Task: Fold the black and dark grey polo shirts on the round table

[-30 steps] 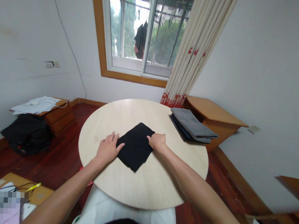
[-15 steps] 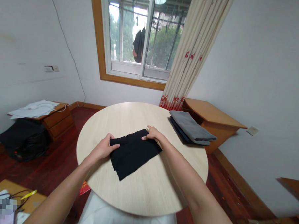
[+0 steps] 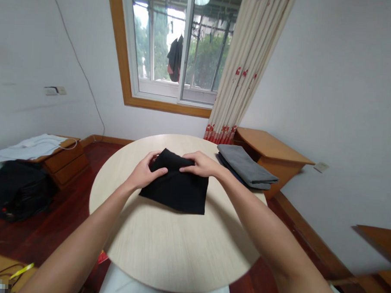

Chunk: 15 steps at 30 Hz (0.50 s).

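A folded black cloth (image 3: 177, 191), perhaps a garment, is held over the middle of the round pale wooden table (image 3: 165, 249). My left hand (image 3: 149, 170) grips its upper left part, thumb on top and fingers hidden behind. On the upper right, my right hand (image 3: 201, 164) pinches the cloth the same way. Between the hands the top edge bends up into a peak, while the lower edge hangs toward me. To the right of my right hand lies a folded stack with a grey cloth (image 3: 246, 164) on top and darker fabric under it.
Behind the stack stands a wooden desk (image 3: 273, 145) against the wall. A curtain (image 3: 240, 79) hangs beside the window. On the left, a low drawer cabinet (image 3: 68, 162) carries white cloth (image 3: 30, 145), with a black bag (image 3: 18, 190) on the floor before it.
The black cloth has been turned and raised, its lower edge now lying more level toward me. Both hands have moved up and closer together on it. The view has shifted slightly right.
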Motion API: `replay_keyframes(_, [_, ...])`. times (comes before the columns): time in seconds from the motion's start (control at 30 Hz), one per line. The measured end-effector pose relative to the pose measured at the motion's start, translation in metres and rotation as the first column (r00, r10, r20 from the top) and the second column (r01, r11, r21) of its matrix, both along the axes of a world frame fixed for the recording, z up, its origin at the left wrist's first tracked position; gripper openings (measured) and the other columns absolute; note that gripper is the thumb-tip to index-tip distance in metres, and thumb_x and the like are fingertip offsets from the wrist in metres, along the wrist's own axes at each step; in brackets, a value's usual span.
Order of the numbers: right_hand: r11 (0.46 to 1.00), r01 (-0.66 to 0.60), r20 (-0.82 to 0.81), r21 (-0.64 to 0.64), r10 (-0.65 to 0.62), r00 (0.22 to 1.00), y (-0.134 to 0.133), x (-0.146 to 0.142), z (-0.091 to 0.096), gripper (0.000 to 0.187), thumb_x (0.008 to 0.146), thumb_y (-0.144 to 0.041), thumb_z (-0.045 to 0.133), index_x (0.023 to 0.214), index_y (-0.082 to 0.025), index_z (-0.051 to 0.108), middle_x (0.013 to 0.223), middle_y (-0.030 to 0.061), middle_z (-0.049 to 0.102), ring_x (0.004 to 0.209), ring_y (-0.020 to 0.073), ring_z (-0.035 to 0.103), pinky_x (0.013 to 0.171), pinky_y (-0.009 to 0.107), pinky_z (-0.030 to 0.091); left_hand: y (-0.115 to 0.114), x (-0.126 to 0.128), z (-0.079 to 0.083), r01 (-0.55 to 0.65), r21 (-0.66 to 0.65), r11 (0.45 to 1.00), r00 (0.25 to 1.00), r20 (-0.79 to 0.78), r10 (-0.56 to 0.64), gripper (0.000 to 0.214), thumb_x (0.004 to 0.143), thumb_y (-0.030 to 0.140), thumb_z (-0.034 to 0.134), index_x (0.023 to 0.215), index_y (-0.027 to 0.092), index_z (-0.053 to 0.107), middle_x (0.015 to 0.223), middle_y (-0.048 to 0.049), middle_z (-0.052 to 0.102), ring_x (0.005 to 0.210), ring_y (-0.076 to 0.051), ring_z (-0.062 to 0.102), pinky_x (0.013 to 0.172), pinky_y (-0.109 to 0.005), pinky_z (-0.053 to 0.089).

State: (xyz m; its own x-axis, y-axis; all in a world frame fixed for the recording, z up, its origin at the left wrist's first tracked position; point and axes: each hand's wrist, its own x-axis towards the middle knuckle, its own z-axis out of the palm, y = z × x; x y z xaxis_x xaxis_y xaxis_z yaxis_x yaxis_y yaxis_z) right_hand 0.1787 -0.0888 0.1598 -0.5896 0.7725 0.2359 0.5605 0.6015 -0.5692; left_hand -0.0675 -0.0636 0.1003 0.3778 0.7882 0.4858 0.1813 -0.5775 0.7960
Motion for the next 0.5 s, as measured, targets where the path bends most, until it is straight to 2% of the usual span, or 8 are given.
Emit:
replay_keyframes(0.07, [0.989,0.092,-0.064,0.113,-0.085,0.994,-0.015,0.026,0.014,0.028,0.08,-0.04,0.066,0.086,-0.013,0.067,0.078,0.0011,0.064,0.075,0.0159,0.056,0.07,0.025,0.043,0.008,0.016,-0.001,0.121,-0.059,0.991,0.993,-0.002,-0.121,0.071,0.071,0.06,0.072,0.122,0.014,0.056,0.119,-0.0136,0.066,0.108,-0.03,0.063,0.093,-0.042,0.05])
replay_keyframes(0.13, [0.965,0.201,-0.122,0.17,-0.182,0.976,-0.031,0.052,0.025,0.028,0.079,-0.04,0.067,0.086,-0.013,0.068,0.081,0.0017,0.065,0.078,0.0172,0.058,0.072,0.026,0.044,0.015,0.038,-0.004,0.245,-0.098,0.965,0.97,0.036,-0.242,0.073,0.068,0.061,0.074,0.121,0.014,0.059,0.119,-0.0143,0.067,0.109,-0.031,0.062,0.094,-0.042,0.05])
replay_keyframes(0.2, [0.936,0.317,-0.169,0.152,-0.291,0.942,-0.045,0.077,0.034,0.032,0.077,-0.044,0.068,0.084,-0.013,0.068,0.08,0.0015,0.065,0.077,0.018,0.059,0.068,0.026,0.046,0.019,0.066,-0.006,0.341,-0.102,0.934,0.938,0.107,-0.331,0.074,0.065,0.062,0.076,0.118,0.013,0.061,0.117,-0.0135,0.068,0.109,-0.03,0.062,0.094,-0.041,0.05])
replay_keyframes(0.3, [0.893,0.449,-0.213,0.031,-0.433,0.876,-0.065,0.114,0.047,0.043,0.071,-0.054,0.074,0.085,-0.013,0.068,0.078,0.002,0.066,0.072,0.0194,0.061,0.06,0.026,0.049,0.023,0.117,0.002,0.388,-0.096,0.917,0.909,0.205,-0.364,0.067,0.066,0.064,0.076,0.108,0.012,0.066,0.104,-0.0105,0.071,0.099,-0.026,0.064,0.088,-0.037,0.051])
replay_keyframes(0.4, [0.832,0.55,-0.264,-0.068,-0.547,0.795,-0.075,0.159,0.067,0.054,0.063,-0.061,0.079,0.087,-0.014,0.069,0.076,0.0039,0.068,0.069,0.0212,0.064,0.059,0.031,0.054,0.032,0.175,0.033,0.409,-0.088,0.908,0.879,0.305,-0.366,0.057,0.068,0.06,0.077,0.096,0.011,0.068,0.09,-0.0065,0.071,0.085,-0.021,0.065,0.077,-0.031,0.051])
replay_keyframes(0.5, [0.748,0.664,-0.326,-0.015,-0.631,0.704,-0.065,0.216,0.094,0.059,0.062,-0.063,0.081,0.091,-0.013,0.07,0.079,0.0082,0.07,0.072,0.0232,0.067,0.065,0.035,0.058,0.055,0.24,0.078,0.465,-0.125,0.877,0.83,0.407,-0.382,0.046,0.069,0.054,0.079,0.085,0.012,0.067,0.075,-0.0036,0.068,0.07,-0.015,0.063,0.065,-0.025,0.048])
